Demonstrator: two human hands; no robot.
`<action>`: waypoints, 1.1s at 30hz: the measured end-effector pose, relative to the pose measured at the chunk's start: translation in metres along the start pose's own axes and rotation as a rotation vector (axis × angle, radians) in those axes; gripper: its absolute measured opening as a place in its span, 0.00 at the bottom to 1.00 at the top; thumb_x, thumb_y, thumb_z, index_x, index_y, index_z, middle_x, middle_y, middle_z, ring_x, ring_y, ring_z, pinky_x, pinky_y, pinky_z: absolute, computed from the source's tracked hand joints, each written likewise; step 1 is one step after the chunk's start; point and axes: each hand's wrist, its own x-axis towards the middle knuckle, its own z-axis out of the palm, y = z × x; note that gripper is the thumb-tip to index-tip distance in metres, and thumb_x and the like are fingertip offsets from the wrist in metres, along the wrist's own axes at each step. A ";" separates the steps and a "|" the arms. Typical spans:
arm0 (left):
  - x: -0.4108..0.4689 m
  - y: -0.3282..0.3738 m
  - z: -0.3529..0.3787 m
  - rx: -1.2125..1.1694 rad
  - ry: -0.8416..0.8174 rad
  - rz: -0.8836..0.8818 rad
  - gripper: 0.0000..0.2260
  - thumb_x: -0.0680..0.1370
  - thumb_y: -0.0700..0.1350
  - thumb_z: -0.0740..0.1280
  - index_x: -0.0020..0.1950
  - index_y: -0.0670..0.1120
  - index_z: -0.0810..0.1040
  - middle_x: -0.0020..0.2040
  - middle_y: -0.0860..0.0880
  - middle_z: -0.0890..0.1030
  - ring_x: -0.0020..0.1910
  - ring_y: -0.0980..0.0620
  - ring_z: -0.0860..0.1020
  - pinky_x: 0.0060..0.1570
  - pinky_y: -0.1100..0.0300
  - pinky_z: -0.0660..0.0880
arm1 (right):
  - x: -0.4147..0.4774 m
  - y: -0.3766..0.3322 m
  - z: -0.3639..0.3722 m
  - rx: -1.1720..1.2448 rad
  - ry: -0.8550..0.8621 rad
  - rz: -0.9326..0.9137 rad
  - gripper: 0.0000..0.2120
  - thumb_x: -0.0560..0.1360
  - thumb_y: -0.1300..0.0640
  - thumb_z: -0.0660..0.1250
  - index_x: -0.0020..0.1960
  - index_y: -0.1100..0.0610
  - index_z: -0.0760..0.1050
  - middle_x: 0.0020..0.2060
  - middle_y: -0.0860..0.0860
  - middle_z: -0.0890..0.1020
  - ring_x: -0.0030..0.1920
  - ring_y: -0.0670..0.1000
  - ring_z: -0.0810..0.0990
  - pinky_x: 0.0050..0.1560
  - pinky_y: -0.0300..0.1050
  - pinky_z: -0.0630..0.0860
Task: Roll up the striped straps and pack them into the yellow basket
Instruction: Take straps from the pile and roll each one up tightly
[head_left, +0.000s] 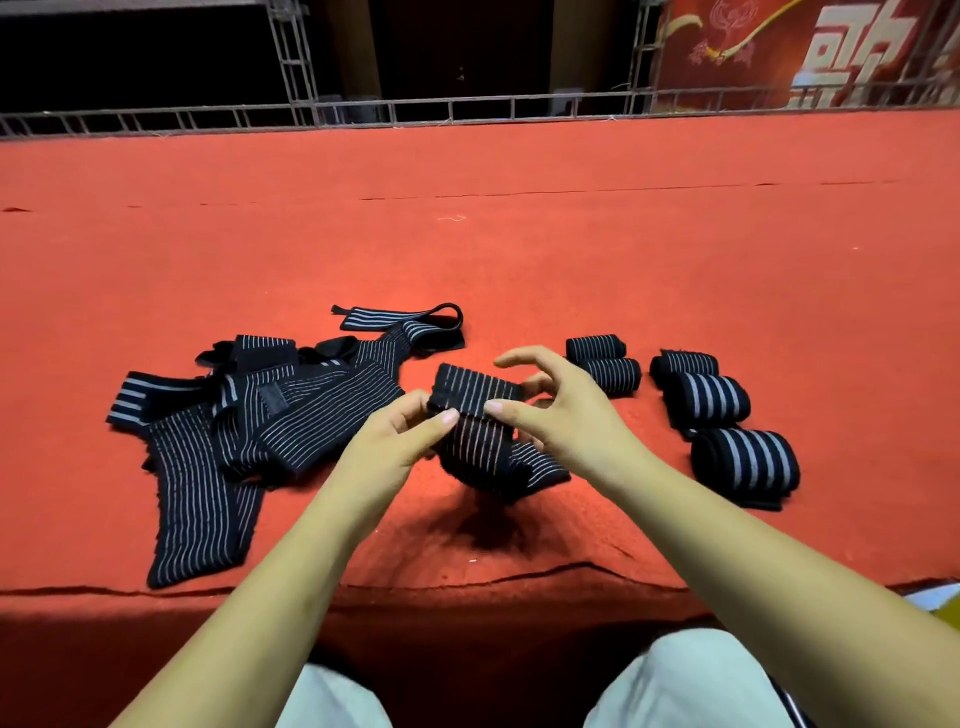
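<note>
Yellow-and-white corner (937, 609) cut by right edge (unidentifiable), banner (779, 52) cropped at top, held strap (475, 387) partly behind left hand (397, 444) and right hand (563, 413)

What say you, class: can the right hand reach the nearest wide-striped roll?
Probably yes: only bare carpet separates the right hand from that roll, though it now pinches the half-rolled strap.

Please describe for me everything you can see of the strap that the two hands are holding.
The strap is black with thin pale stripes and looks like stretchy woven fabric. Its upper part is rolled; the loose tail hangs below, over the red carpet. The left hand pinches its left side, the right hand grips its right end.
</note>
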 end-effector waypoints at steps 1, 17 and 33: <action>-0.001 0.001 0.003 -0.027 0.001 -0.015 0.10 0.77 0.48 0.70 0.54 0.43 0.81 0.47 0.47 0.81 0.47 0.51 0.77 0.51 0.53 0.74 | -0.001 -0.002 -0.001 -0.041 -0.037 -0.054 0.16 0.71 0.58 0.77 0.57 0.53 0.80 0.35 0.45 0.76 0.28 0.42 0.71 0.30 0.32 0.67; -0.007 0.002 0.008 -0.122 -0.036 -0.133 0.11 0.75 0.46 0.71 0.51 0.40 0.79 0.44 0.44 0.82 0.42 0.51 0.79 0.43 0.59 0.74 | 0.021 0.007 -0.021 -0.354 0.151 -0.162 0.04 0.75 0.61 0.70 0.42 0.54 0.81 0.43 0.45 0.76 0.37 0.36 0.72 0.40 0.26 0.65; 0.001 -0.033 0.015 0.008 -0.252 -0.429 0.06 0.78 0.37 0.69 0.53 0.42 0.81 0.47 0.41 0.84 0.43 0.49 0.82 0.45 0.55 0.80 | 0.114 0.011 -0.060 -0.322 0.343 -0.005 0.05 0.77 0.67 0.66 0.49 0.63 0.80 0.41 0.60 0.84 0.39 0.57 0.86 0.41 0.50 0.84</action>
